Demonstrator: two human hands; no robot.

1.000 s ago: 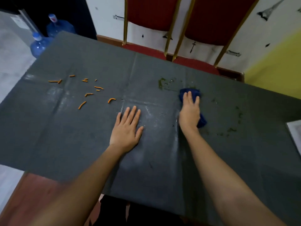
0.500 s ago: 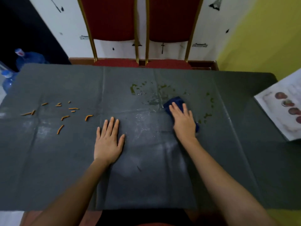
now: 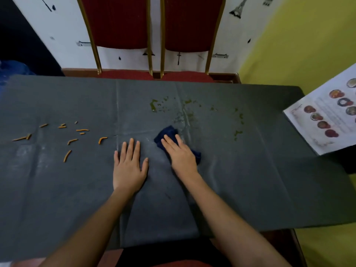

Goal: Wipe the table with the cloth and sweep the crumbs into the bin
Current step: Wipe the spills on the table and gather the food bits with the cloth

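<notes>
A dark grey cloth covers the table (image 3: pixel 250 189). My right hand (image 3: pixel 180 155) presses flat on a dark blue cloth (image 3: pixel 167 134) near the table's middle, and the cloth shows beyond my fingers and by my wrist. My left hand (image 3: pixel 130 164) lies flat on the table just left of it, fingers apart, holding nothing. Greenish wet stains (image 3: pixel 154 105) spread across the far middle and toward the right (image 3: pixel 238 132). Several orange crumbs (image 3: pixel 72 140) are scattered on the left part of the table. No bin is in view.
Two red chairs with gold frames (image 3: pixel 154 35) stand behind the far edge of the table. A printed menu sheet (image 3: pixel 327 116) lies on a surface at the right. A blue water bottle (image 3: pixel 13 67) shows at the far left.
My right hand has slid the blue cloth to the left and toward me, closer to my left hand. The left hand has stayed flat in place. The camera has shifted a little.
</notes>
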